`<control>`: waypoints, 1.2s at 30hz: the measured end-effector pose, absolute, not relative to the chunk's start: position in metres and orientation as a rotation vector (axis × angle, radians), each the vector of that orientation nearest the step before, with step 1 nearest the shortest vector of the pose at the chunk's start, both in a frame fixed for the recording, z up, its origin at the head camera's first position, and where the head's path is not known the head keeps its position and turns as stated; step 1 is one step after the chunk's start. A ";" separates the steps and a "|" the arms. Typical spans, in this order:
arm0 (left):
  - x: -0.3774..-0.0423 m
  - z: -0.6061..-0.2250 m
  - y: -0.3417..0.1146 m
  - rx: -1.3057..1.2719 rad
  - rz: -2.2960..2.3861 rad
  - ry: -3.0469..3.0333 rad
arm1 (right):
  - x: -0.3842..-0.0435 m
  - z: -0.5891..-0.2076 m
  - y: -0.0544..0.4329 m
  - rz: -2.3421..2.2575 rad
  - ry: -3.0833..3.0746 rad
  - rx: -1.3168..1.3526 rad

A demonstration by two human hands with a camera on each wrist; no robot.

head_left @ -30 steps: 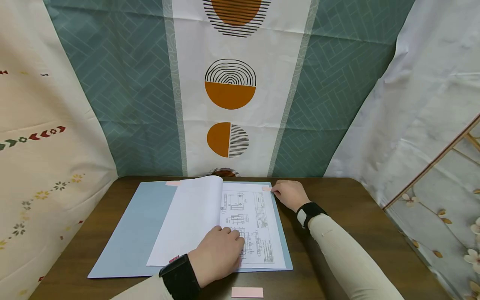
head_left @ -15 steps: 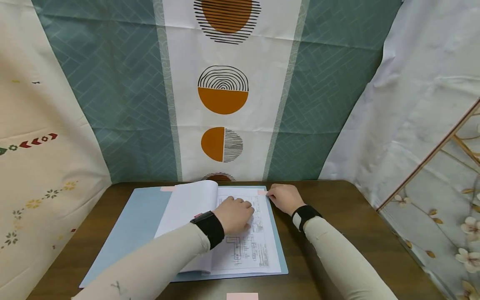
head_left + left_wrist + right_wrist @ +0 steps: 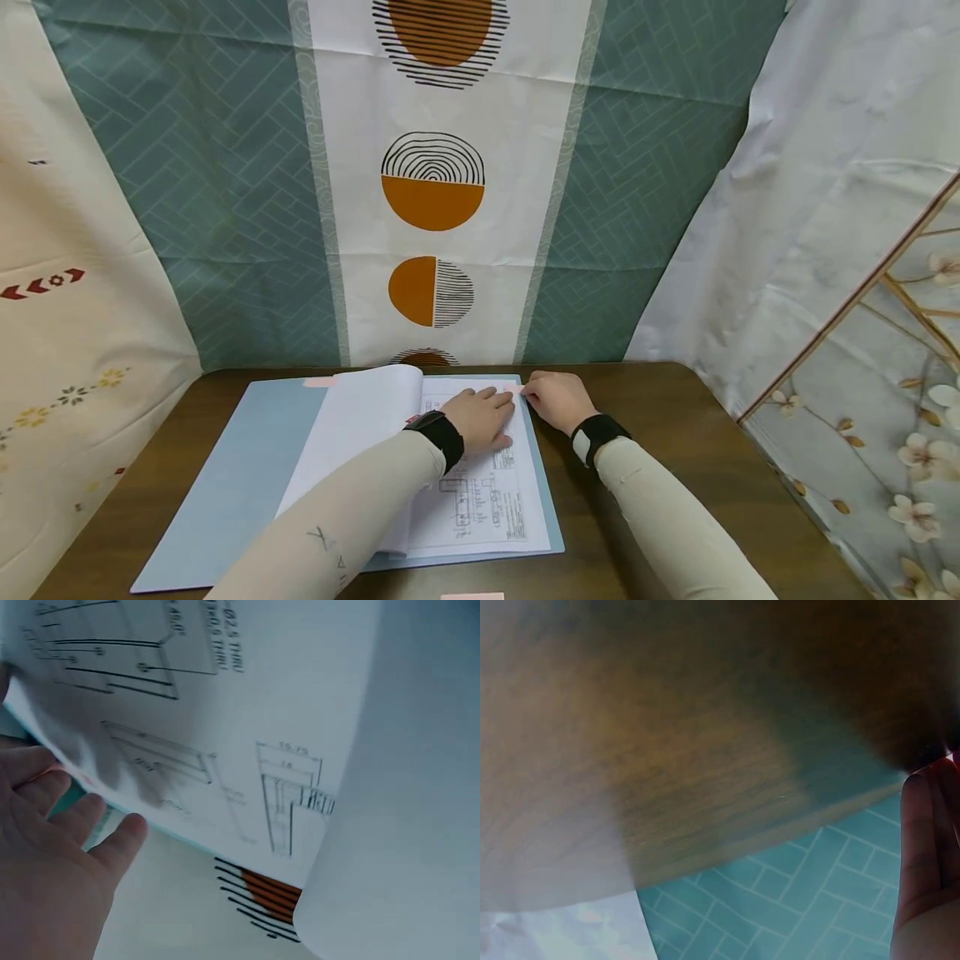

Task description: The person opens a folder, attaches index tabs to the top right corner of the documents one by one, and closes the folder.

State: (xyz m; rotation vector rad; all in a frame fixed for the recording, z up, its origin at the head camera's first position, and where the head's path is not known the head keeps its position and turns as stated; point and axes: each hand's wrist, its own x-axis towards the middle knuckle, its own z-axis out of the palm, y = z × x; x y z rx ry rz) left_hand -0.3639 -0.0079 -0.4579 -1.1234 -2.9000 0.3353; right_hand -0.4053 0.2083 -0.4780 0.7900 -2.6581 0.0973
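A blue folder [image 3: 217, 483] lies spread on the table, holding a stack of white sheets with technical drawings [image 3: 487, 508]. Turned-over pages [image 3: 360, 433] curl up along the middle. At the upper right corner of the drawing sheet sits a pink sticky note [image 3: 512, 388]. My right hand [image 3: 558, 402] pinches its outer end at the folder's edge; in the right wrist view only part of that hand [image 3: 930, 862] shows. With fingers extended, my left hand [image 3: 478, 421] rests on the sheet, fingertips close to the note. The left wrist view shows that hand [image 3: 60, 847] against the page.
Another pink sticky note [image 3: 319, 382] sticks out at the top of the turned pages. A pink pad [image 3: 472, 596] is cut off at the bottom of the head view. Patterned cloths [image 3: 555, 208] hang behind the brown table [image 3: 637, 500] and on both sides.
My left hand has moved from the lower part of the sheet up to its top right, beside the pink sticky note. The right hand stays at the note. The head view has shifted slightly.
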 end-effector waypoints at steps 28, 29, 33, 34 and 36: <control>-0.382 -0.462 -0.011 -0.833 -0.039 -3.054 | -0.404 -0.484 0.201 0.061 -2.684 0.775; -0.382 -0.462 -0.011 -0.833 -0.028 -3.052 | -0.404 -0.484 0.201 0.063 -2.678 0.779; -0.379 -0.466 -0.009 -0.896 0.058 -3.019 | -0.405 -0.482 0.204 0.078 -2.651 0.781; -0.378 -0.467 -0.009 -0.929 0.087 -2.997 | -0.405 -0.482 0.204 0.082 -2.647 0.780; -0.375 -0.468 -0.007 -1.006 0.125 -2.965 | -0.405 -0.481 0.205 0.085 -2.644 0.775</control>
